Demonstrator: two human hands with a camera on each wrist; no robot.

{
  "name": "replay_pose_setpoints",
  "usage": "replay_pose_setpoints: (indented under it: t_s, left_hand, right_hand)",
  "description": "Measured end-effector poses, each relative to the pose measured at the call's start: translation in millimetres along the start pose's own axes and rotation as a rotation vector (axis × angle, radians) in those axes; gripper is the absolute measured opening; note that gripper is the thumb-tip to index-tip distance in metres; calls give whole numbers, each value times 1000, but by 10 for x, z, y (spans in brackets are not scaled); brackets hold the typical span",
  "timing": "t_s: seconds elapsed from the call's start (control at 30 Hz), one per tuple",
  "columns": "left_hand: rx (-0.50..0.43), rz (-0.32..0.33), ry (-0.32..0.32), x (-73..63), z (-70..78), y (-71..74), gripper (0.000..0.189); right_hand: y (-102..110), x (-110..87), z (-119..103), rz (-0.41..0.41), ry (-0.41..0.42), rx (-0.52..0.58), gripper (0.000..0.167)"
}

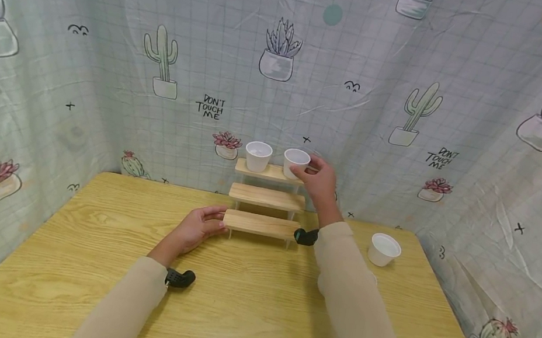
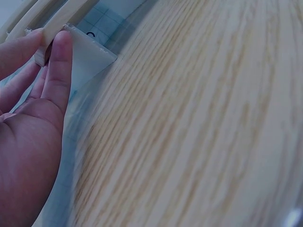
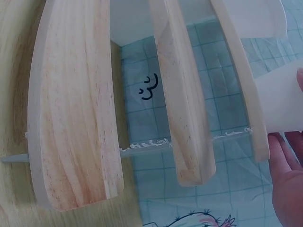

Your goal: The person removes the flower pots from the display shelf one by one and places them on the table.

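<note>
A three-step wooden shelf stand [image 1: 262, 224] with pale side supports stands at the back of the table. My left hand [image 1: 194, 229] pinches the left end of its lowest board; in the left wrist view, thumb and fingers close on the board's end [image 2: 57, 26]. At the top step, my right hand [image 1: 320, 184] grips a small white cup [image 1: 296, 157] by its right side, thumb in front. The right wrist view shows this cup [image 3: 281, 101] against the top board, with only part of the hand [image 3: 289, 191] visible. Another white cup [image 1: 258, 158] sits upright on the top step's left.
A third white cup [image 1: 385, 249] stands on the wooden table [image 1: 80, 233] to the right. Beside the right sleeve [image 1: 351, 300] shows a sliver of another pale object, mostly hidden. A cactus-print curtain [image 1: 204, 52] hangs close behind the stand and along both sides.
</note>
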State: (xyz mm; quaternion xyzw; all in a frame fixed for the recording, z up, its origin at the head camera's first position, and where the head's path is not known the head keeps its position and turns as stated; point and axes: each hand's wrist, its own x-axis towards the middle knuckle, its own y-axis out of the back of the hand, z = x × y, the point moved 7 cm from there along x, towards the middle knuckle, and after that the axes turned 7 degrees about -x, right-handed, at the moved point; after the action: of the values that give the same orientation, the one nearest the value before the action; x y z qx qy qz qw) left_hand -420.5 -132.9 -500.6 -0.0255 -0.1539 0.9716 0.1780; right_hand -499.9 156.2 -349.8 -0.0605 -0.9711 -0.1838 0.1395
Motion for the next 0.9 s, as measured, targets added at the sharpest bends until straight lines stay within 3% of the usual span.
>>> replay_pose_setpoints:
  t_s: [0.3,0.9]
  left_hand:
    - [-8,-14,-14,-6,2,-22,61]
    - [-14,-3,-21,-21,8,-31,59]
  right_hand:
    - [-4,-18,-20,-12,-5,-38,62]
    - [48,-106,45,2,24,3,62]
